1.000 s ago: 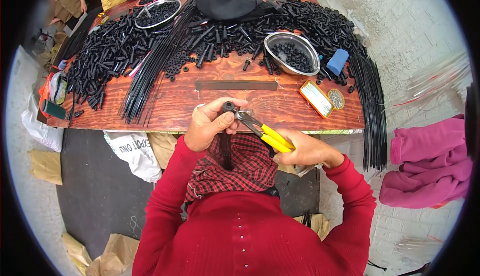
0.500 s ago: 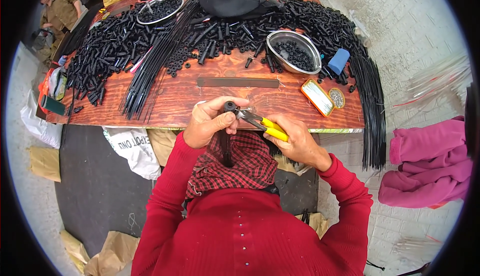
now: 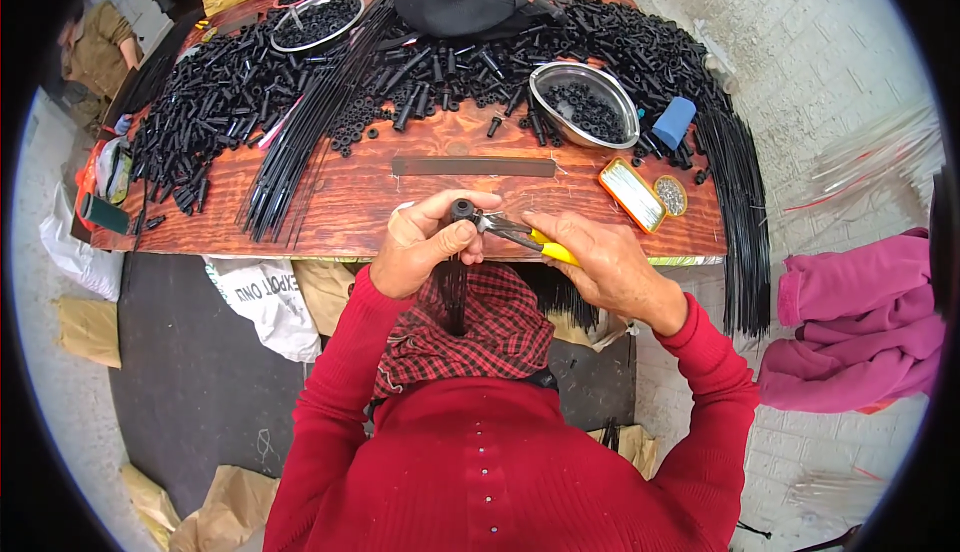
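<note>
The left hand [image 3: 415, 247] is pinching a smooth, ring-topped black cylindrical piece [image 3: 463, 210] between thumb and fingers, above the lap and just off the table's near edge. A bunch of thin, hair-fine black strands [image 3: 453, 292] is hanging beneath it. The right hand [image 3: 615, 262] is gripping steel pliers with yellow-sleeved handles [image 3: 520, 235], whose nose is reaching the piece's side; whether the jaws are biting cannot be told. Below, a wrinkled red-and-black checked cloth [image 3: 490, 332] is covering the lap.

Beyond the hands, a reddish, streaky-grained wooden table [image 3: 360, 212] is bearing a flat dark strip [image 3: 473, 167]. To its right, an orange-rimmed rectangular tin [image 3: 632, 195] is lying beside a small round container of silvery bits [image 3: 671, 195]. Behind these, a shiny oval metal bowl [image 3: 629, 122] is holding black rings. A bundle of slender black rods [image 3: 295, 162] is slanting across the left, against heaped glossy black tubes [image 3: 200, 122]. Under the table's edge, a creased white bag [image 3: 262, 302] is showing dark block lettering.
</note>
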Tool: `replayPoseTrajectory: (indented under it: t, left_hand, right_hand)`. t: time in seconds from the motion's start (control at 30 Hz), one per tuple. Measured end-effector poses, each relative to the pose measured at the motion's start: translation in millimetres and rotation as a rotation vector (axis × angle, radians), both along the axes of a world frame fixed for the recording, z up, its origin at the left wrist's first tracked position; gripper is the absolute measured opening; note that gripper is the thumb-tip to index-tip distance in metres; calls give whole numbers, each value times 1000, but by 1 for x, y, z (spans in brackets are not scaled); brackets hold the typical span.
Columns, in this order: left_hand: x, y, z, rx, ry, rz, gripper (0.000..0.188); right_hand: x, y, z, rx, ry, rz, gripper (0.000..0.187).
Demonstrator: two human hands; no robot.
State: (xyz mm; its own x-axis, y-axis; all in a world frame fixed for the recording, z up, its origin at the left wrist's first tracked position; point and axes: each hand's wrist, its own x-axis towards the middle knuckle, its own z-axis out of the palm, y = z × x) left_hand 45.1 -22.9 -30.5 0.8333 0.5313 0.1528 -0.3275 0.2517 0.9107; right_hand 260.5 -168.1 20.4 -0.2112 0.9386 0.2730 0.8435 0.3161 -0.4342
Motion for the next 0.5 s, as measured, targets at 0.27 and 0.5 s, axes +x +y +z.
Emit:
replayPoseTrajectory:
  t: [0.27, 0.5]
  left_hand:
    - [-1, 2, -1, -8, 2, 0, 44]
    - [-1, 6, -4, -16, -11, -18, 44]
  right_hand:
    - [9, 6, 2, -47, -53, 15, 54]
    - [15, 13, -2, -10, -48, 62, 50]
